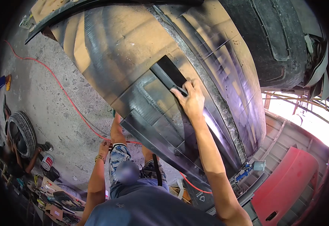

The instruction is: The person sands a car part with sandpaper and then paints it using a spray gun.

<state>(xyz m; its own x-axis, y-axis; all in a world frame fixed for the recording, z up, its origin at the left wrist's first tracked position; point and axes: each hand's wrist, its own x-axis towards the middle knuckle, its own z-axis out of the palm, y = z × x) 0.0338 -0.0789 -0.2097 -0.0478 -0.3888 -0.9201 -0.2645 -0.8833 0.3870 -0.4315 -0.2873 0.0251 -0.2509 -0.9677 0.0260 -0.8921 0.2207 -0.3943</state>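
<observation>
My right hand (192,100) grips the lower end of a glossy black rectangular trim piece (168,74), thumb on the near side and fingers over the far edge. The piece lies on or just above overspray-stained cardboard (134,34); I cannot tell whether it touches. A longer black panel (153,145) rests on the cardboard nearer my body, beneath my right forearm. My left hand (103,147) hangs low beside my leg, its fingers curled around a thin red hose (68,98). The hose runs across the floor and past my legs.
A blue spray gun (243,173) with a cup hangs at the stand's right end. Beside it leans a red car door panel (283,184). Another person (13,162) is at the left by a wheel (22,133). Tools and boxes clutter the lower left floor.
</observation>
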